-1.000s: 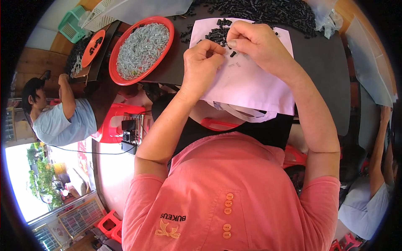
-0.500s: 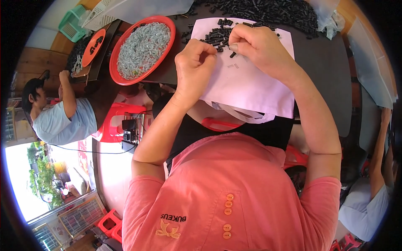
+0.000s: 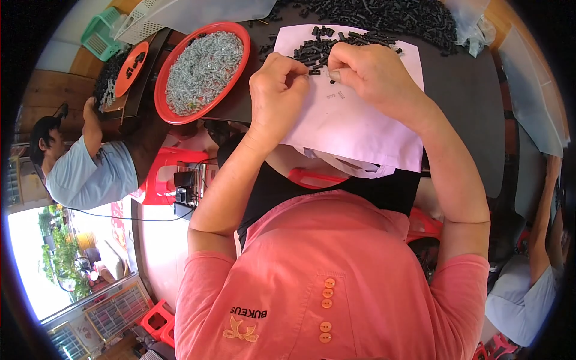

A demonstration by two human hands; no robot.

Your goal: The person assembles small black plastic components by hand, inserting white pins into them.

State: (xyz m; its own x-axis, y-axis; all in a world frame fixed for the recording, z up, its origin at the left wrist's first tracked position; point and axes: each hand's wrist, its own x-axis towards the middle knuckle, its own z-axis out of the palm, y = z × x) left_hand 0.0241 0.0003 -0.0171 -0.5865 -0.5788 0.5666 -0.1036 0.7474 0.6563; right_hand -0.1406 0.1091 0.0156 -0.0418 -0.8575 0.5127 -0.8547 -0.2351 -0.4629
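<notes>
Both of my hands are over a pale pink-white cloth [image 3: 360,135] spread on the dark table. My left hand [image 3: 277,96] is closed in a pinch, its fingertips beside a few small black tubular pieces [image 3: 314,72]. Whatever it holds is hidden. Thumb and forefinger of my right hand [image 3: 369,73] are also pressed together. Just under that thumb shows the end of a small black piece [image 3: 332,81]; whether it is gripped or lies on the cloth is unclear. Two tiny springs [image 3: 341,95] lie on the cloth between my hands.
A red basin [image 3: 161,103] full of small clear-grey parts stands at the left. A large heap of black pieces [image 3: 384,18] covers the far table, beside a clear plastic bag [image 3: 477,36]. Farther left, a person [image 3: 90,162] sits by an orange lid [image 3: 131,69]. Another person [image 3: 522,294] is at the right.
My hands have barely moved. Less of the black piece beneath my right thumb shows now. The person at the left has lowered their head and shifted an arm.
</notes>
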